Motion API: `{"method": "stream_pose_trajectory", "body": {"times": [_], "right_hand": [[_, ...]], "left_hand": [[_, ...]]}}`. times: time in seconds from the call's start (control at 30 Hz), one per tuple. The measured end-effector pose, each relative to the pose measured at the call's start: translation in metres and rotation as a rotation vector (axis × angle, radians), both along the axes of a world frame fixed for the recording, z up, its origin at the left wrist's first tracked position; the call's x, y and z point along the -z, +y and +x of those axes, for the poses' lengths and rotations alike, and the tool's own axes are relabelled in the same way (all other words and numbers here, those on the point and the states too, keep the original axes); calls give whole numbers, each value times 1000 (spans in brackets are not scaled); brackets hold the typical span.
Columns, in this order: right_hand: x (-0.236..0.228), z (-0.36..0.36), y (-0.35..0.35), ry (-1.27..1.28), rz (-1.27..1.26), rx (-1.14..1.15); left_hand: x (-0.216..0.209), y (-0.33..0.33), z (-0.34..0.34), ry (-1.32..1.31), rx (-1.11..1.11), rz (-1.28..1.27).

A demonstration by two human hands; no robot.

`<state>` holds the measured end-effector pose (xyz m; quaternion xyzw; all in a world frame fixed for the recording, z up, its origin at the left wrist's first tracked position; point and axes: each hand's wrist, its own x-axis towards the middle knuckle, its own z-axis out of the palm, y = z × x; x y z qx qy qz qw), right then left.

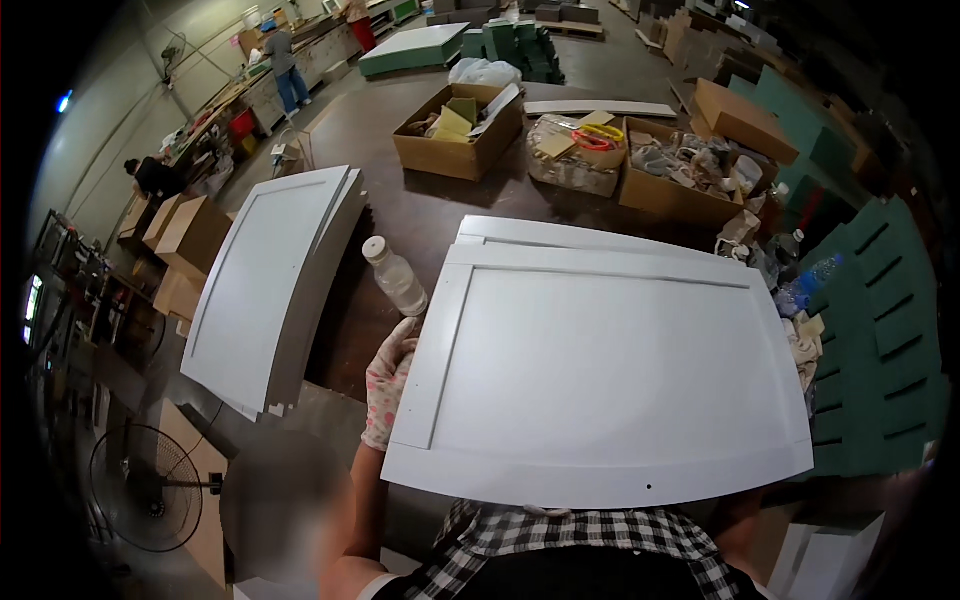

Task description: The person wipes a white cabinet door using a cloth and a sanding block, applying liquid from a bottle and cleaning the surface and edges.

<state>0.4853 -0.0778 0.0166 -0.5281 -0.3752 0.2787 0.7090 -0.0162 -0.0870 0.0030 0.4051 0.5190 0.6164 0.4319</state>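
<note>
A white cabinet door point(620, 370) with a recessed centre panel lies before me, close to my body. Another white panel point(540, 230) shows from under its far edge. My left hand point(386, 395), in a white glove with pink spots, grips the door's left edge, its fingers partly behind it. Only my right forearm point(738, 520) shows, at the door's near right corner; the hand itself is hidden by the door. Just beyond my left hand, a clear plastic bottle point(397, 280) with a white cap stands on the brown table point(365, 110).
White doors point(265, 270) are stacked at the left. Cardboard boxes point(455, 150) of sandpaper and odds and ends line the table's far side, with scissors point(598, 137) among them. Bottles point(808, 285) crowd the right edge. A fan point(150, 490) stands lower left; a co-worker point(285, 65) is far off.
</note>
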Motion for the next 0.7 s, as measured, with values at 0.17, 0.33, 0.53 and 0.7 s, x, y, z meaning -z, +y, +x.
{"method": "stream_pose_trajectory", "body": {"times": [0.17,0.33,0.53,0.7], "right_hand": [[7,-6,6,-2,-50,-29],[10,-12,19,-6,-79,-62],[6,-16,45,11,-90,-102],[-6,-14,72,28,-82,-150]], "left_hand": [[11,-5,-19,137,47,16],[-16,7,-36,134,194,-202],[-40,8,-22,-275,372,-294],[-29,9,-12,-543,504,-177]]}}
